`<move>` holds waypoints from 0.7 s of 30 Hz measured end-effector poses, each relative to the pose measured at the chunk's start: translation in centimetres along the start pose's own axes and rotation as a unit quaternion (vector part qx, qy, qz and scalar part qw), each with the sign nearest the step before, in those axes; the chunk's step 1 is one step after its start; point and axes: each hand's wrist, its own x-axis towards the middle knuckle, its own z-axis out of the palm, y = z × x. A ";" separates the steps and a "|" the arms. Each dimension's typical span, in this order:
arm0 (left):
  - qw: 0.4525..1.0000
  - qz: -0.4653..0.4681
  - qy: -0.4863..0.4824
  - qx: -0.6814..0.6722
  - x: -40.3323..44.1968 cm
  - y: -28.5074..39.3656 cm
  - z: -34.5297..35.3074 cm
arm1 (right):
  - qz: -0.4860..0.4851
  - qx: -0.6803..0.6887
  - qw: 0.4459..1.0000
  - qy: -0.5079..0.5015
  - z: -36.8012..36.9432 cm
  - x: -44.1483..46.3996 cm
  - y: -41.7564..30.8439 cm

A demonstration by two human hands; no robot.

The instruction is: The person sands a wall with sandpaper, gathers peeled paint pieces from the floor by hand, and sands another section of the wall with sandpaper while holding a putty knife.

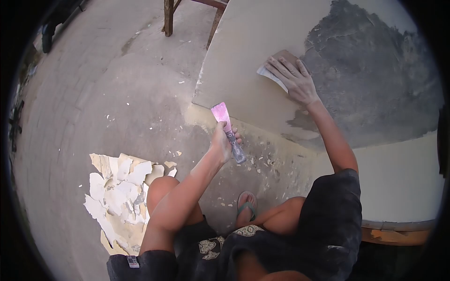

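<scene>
My left hand [226,140] is closed round the grey handle of a scraper [220,112], its pinkish blade pointing up and away from me. With fingers laid over it, my right hand [296,80] presses a folded piece of sandpaper [272,77], brown on top with a pale edge, against the wall [248,51]. This hand is at the left border of a large dark grey patch [365,70] where the cream coat is absent. A smaller bare patch [302,122] shows below my right wrist.
Peeled paint flakes [119,192] lie heaped on the floor [140,93] at the left, with small chips scattered about. Wooden legs [168,18] stand at the top. My sandalled foot [246,208] is below the wall. An orange-brown edge [398,236] runs along the lower right.
</scene>
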 end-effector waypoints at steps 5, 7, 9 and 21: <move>0.998 0.057 0.011 0.004 0.2 1.3 -0.9 | 0.384 0.079 0.837 0.381 -8.0 0.3 10.8; 0.999 0.038 0.019 0.008 0.2 0.8 -0.7 | 0.390 0.006 0.851 0.352 -7.2 0.0 10.2; 1.000 0.025 -0.004 0.009 0.9 0.7 -0.2 | 0.242 -0.065 0.950 0.184 -4.8 1.2 5.7; 0.999 0.012 -0.050 -0.005 2.4 0.1 -1.2 | 0.436 -0.076 0.829 0.342 -10.0 4.5 12.5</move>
